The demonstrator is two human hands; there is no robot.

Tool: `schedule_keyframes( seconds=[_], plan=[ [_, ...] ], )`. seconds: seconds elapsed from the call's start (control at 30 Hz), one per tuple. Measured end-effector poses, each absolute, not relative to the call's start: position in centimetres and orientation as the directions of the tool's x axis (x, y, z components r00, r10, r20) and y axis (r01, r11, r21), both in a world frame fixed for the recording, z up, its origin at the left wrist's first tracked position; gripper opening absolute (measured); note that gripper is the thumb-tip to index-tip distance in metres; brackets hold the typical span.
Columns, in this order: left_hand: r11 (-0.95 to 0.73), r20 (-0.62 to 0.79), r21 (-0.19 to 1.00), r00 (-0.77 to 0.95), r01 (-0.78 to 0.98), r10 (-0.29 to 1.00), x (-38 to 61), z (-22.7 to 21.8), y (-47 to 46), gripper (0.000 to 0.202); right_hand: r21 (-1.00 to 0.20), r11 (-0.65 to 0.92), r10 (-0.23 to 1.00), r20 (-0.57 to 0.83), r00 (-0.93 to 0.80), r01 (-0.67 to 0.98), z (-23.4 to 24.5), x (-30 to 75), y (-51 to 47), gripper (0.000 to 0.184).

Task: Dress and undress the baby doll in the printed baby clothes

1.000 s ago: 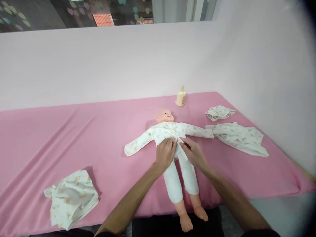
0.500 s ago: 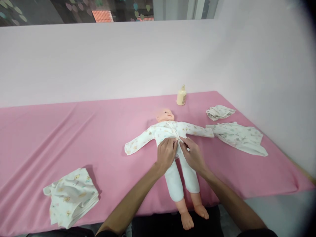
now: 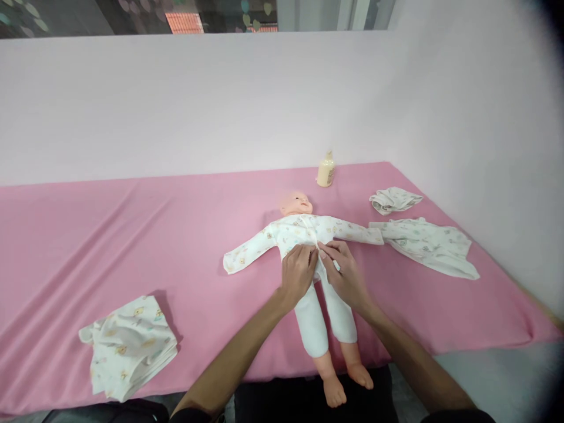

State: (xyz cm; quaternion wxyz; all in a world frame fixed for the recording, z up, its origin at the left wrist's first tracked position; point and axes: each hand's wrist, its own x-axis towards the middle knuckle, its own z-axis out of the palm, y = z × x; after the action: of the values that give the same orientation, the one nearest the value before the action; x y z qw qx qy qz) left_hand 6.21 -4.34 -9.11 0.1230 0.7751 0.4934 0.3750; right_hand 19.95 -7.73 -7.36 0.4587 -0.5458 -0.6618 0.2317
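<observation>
A baby doll point(image 3: 296, 204) lies on its back on the pink-covered table, feet toward me and arms spread. It wears a white long-sleeved baby shirt point(image 3: 294, 231) with small printed figures; its legs are white and its feet bare. At the front of the shirt, around the doll's waist, my left hand point(image 3: 299, 270) pinches the shirt's edge with bent fingers. My right hand point(image 3: 342, 271) meets it there, thumb and forefinger closed on the opposite edge. The fingertips almost touch, and they hide whatever fastening lies between them.
A folded printed cloth point(image 3: 132, 346) lies at the front left of the pink sheet point(image 3: 198, 235). On the right are a spread white garment point(image 3: 432, 244) and a crumpled one point(image 3: 394, 200). A cream pump bottle point(image 3: 326, 170) stands near the back wall point(image 3: 198, 106).
My right thumb and forefinger have drawn closer together at the shirt's edge. My left hand and the doll stay nearly in place; the view has tilted slightly.
</observation>
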Motion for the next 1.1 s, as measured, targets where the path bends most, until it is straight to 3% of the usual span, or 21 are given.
schedule_keyframes(
  seconds=[0.27,0.6,0.87,1.1],
  plan=[
    [-0.374,0.342,0.718,0.17,0.588,0.924,6.1,-8.4,-4.4,0.023,-0.756,0.423,0.885,0.464,-0.046,0.5,-8.1,19.9,-8.7,0.037],
    [-0.279,0.207,0.806,0.194,0.521,0.959,5.8,-6.9,-4.5,0.024,-0.806,0.392,0.908,0.418,-0.042,0.444,-8.7,19.1,-9.0,0.041],
    [-0.16,0.077,0.936,0.262,0.313,0.962,4.8,-6.3,-4.0,0.026,-0.789,0.412,0.897,0.44,-0.049,0.455,-8.7,19.2,-9.0,0.038],
    [-0.174,0.091,0.921,0.242,0.348,0.966,5.0,-6.2,-3.6,0.033,-0.708,0.476,0.856,0.508,-0.092,0.522,-9.1,19.5,-8.8,0.038]
  ],
)
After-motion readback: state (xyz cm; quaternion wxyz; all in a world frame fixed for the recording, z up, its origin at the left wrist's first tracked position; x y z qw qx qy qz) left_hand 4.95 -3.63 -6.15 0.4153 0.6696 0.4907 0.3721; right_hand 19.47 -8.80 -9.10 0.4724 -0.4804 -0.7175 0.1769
